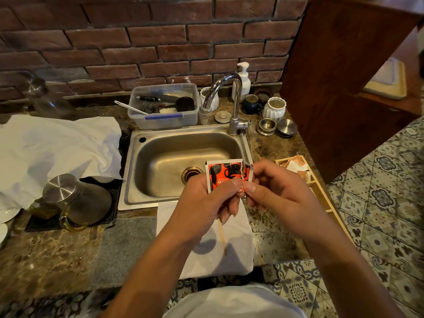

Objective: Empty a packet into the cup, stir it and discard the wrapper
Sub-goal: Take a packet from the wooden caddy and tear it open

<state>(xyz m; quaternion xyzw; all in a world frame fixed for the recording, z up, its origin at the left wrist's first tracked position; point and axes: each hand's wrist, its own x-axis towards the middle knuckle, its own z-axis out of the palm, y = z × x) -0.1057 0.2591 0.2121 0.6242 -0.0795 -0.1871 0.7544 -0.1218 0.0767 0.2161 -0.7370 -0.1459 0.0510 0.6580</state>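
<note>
Tearing red packet [226,174] marked "SUGAR" | left hand [206,203], right hand [275,191] both pinch it

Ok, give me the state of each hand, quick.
Left hand: closed on the red packet, with a thin wooden stick also in its fingers.
Right hand: pinching the packet's torn strip.

You stand at small kitchen or café drinks counter. Stainless sink [183,157] set in brown marble-look countertop [46,255], chrome tap [231,99] at far edge. Brick wall [137,42] behind. Soap pump bottle [243,79], mug [251,104], white ribbed pots [274,109] at far right. Plastic tub [164,106] of washing-up tools far centre. Glass pot with steel lid [75,200] near left. Wooden tray of sachets [300,171] right. Patterned tile floor [378,191].
</note>
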